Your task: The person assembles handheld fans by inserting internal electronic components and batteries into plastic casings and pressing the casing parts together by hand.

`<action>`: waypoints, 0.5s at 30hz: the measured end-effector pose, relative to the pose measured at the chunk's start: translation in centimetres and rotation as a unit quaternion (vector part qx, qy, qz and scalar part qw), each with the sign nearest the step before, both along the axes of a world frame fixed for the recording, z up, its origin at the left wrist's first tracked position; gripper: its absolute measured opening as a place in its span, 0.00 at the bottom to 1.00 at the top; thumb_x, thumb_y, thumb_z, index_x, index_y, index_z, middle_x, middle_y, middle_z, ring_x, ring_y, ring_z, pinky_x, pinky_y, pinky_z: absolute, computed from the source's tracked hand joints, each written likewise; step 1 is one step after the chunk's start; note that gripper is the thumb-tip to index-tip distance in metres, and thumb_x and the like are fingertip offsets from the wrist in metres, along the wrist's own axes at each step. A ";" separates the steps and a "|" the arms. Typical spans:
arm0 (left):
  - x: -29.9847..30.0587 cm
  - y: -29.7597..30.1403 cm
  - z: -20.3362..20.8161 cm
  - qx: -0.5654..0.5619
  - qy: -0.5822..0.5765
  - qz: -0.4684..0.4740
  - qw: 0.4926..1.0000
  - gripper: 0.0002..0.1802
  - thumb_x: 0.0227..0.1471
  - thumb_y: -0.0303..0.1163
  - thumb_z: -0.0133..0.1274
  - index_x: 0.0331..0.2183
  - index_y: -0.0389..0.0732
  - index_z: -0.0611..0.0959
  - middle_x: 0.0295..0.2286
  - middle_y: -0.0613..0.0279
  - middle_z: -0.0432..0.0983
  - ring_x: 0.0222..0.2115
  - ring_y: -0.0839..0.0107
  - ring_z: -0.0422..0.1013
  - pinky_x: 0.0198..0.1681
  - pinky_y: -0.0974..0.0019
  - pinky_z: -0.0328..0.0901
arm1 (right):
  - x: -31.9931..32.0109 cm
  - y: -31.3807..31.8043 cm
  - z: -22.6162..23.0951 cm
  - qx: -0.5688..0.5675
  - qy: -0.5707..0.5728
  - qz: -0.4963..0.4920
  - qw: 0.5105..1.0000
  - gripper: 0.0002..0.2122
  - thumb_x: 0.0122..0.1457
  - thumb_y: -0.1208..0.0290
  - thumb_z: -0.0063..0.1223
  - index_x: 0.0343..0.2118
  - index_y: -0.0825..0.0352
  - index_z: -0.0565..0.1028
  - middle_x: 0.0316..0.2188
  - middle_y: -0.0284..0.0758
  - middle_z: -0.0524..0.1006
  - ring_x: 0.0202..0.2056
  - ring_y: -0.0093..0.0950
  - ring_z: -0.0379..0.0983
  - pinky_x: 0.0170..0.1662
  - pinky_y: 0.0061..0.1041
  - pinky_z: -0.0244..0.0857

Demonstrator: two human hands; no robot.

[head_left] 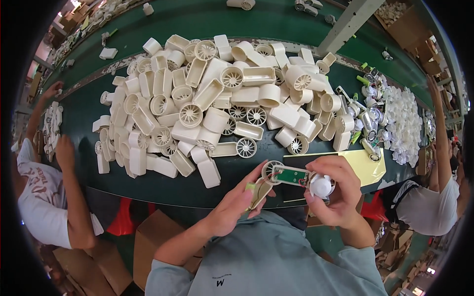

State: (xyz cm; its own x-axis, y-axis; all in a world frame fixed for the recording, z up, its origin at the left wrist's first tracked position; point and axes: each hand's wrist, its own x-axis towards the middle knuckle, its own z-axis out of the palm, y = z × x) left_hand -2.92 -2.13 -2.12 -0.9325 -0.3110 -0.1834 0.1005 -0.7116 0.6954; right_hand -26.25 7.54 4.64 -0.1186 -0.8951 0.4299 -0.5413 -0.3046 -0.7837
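In front of my body, my left hand point(233, 203) grips a cream plastic casing point(260, 195), with a yellow-green piece showing by its fingers. A round spoked end point(271, 172) shows just above those fingers. My right hand point(340, 185) is closed around a fan assembly, pinching its white rounded cap point(321, 187) between thumb and fingers. From that assembly a green circuit board point(291, 176) with thin red wires reaches left to the spoked end. Both parts are held close together above the table's near edge. Whether they are joined is hidden.
A large heap of cream casings point(192, 113) covers the green table ahead. To its right lie wired motor parts point(368, 113) and a pile of white plastic pieces point(402, 123). A yellow sheet point(365, 165) lies beyond my right hand. Co-workers sit on both sides; a metal post point(348, 27) stands behind.
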 end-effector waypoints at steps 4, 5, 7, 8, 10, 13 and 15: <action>0.1 0.4 0.5 -0.074 -0.067 0.079 0.992 0.35 0.71 0.43 0.39 0.71 0.42 0.50 0.45 0.59 0.72 0.28 0.81 0.60 0.29 0.76 0.59 | 0.0 0.7 0.1 -0.024 0.034 -0.022 0.999 0.22 0.42 0.83 0.59 0.45 0.74 0.79 0.41 0.47 0.79 0.38 0.34 0.79 0.40 0.26 0.73; 0.0 0.4 0.6 -0.098 -0.100 0.106 0.985 0.32 0.72 0.37 0.39 0.71 0.43 0.52 0.44 0.58 0.73 0.27 0.81 0.61 0.26 0.77 0.59 | 0.1 0.9 0.1 -0.021 0.031 -0.021 0.999 0.23 0.40 0.83 0.56 0.45 0.72 0.80 0.44 0.48 0.77 0.40 0.34 0.78 0.41 0.27 0.73; -0.2 0.6 0.6 -0.115 -0.118 0.130 0.978 0.30 0.71 0.33 0.38 0.70 0.43 0.55 0.41 0.59 0.74 0.25 0.83 0.60 0.24 0.78 0.57 | 0.0 1.1 -0.2 -0.025 0.026 -0.008 0.999 0.23 0.41 0.84 0.55 0.46 0.70 0.80 0.47 0.49 0.74 0.42 0.35 0.77 0.42 0.28 0.73; -0.1 0.4 0.8 -0.095 -0.118 0.105 0.983 0.32 0.70 0.33 0.40 0.71 0.43 0.54 0.42 0.62 0.73 0.26 0.83 0.59 0.26 0.79 0.57 | -0.1 1.1 -0.4 -0.030 0.021 0.006 0.999 0.24 0.41 0.84 0.55 0.47 0.68 0.81 0.49 0.50 0.72 0.43 0.36 0.77 0.43 0.28 0.74; 0.1 0.5 1.0 -0.072 -0.118 0.077 0.987 0.34 0.70 0.33 0.43 0.71 0.43 0.52 0.43 0.64 0.73 0.27 0.84 0.58 0.28 0.79 0.57 | 0.0 1.3 -0.9 -0.004 0.000 0.015 1.000 0.26 0.42 0.86 0.52 0.48 0.64 0.82 0.53 0.51 0.68 0.45 0.37 0.75 0.44 0.30 0.74; 0.0 0.7 0.9 -0.114 -0.096 0.017 0.989 0.35 0.70 0.34 0.43 0.72 0.43 0.50 0.45 0.66 0.73 0.35 0.85 0.64 0.36 0.79 0.61 | -0.8 0.9 -1.5 -0.040 0.061 0.011 0.997 0.27 0.43 0.88 0.49 0.49 0.64 0.82 0.52 0.51 0.69 0.46 0.38 0.75 0.46 0.30 0.74; -0.6 0.6 0.7 -0.130 -0.105 -0.005 0.986 0.34 0.70 0.33 0.43 0.71 0.43 0.52 0.44 0.66 0.73 0.34 0.84 0.65 0.35 0.78 0.63 | -1.3 1.1 -1.5 -0.028 0.061 -0.011 0.998 0.26 0.44 0.87 0.49 0.49 0.64 0.81 0.52 0.51 0.69 0.46 0.38 0.74 0.46 0.29 0.73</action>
